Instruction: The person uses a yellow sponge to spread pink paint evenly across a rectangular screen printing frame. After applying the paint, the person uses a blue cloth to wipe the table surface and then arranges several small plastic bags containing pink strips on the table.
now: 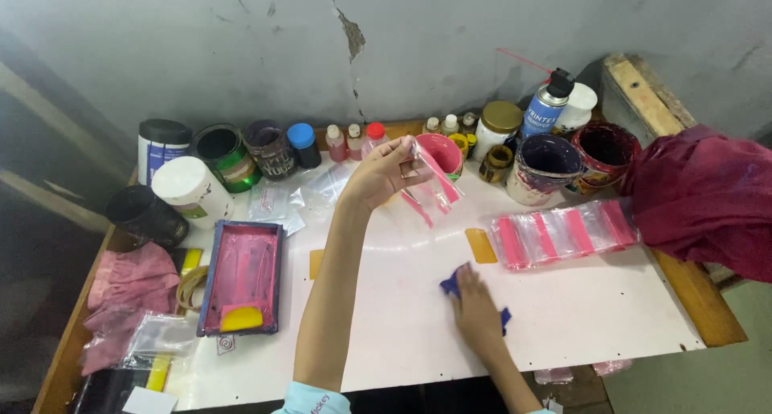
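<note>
One blue cloth (452,284) half-hidden under right hand (474,309).

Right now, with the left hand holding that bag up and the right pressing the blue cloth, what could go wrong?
1. The left hand holds the clear pink-striped bag just in front of the open pink paint cup; it might brush wet paint.
2. The right hand on the blue cloth works near the stack of striped bags; a wide wipe could scatter them.

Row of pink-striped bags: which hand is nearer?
Right. The right hand presses a blue cloth just below-left of the row of pink-striped bags; the left hand, raised holding one bag, is farther left.
</note>
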